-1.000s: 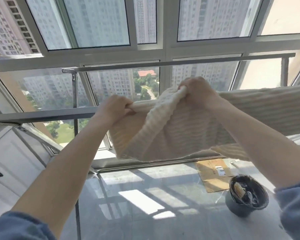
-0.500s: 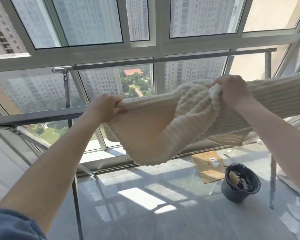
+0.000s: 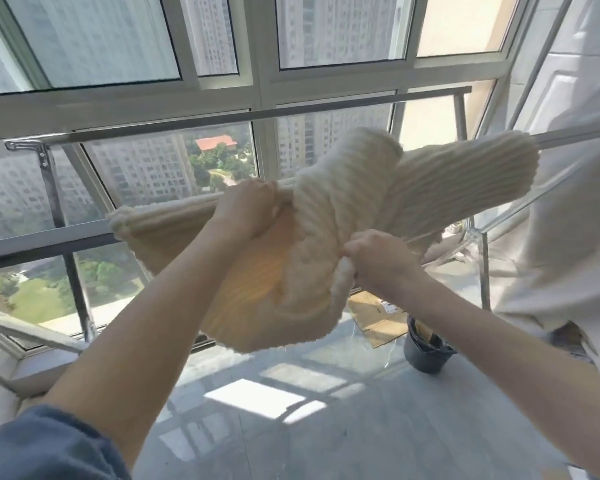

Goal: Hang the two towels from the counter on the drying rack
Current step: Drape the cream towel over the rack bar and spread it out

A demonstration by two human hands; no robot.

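**A:** Where does the towel (image 3: 329,216) sit now?

**B:** Centre of the frame, bunched over the near rail of the drying rack (image 3: 568,135). One end is already draped at centre right, another stretch runs along the rail toward centre left, and a thick hump is piled up between them.

**A:** And the grips?

**B:** Both clenched on cloth. The left hand (image 3: 248,211) has a fistful at the rail, just left of the hump; the right hand (image 3: 381,259) pinches a lower fold, below and right of it.

**A:** So the step is spreading it out?

**B:** I'd judge so. Best to keep the left fist pinning the cloth on the rail as an anchor, then draw the right hand's fold down and outward so the hump unrolls (a plush ribbed weave like this will probably drag rather than slide).

**A:** Any risk?

**B:** Pulling too hard on one side could tip the whole weight off the rail. Even the two hanging sides.

**A:** The second towel?

**B:** I can't pick it out separately here.
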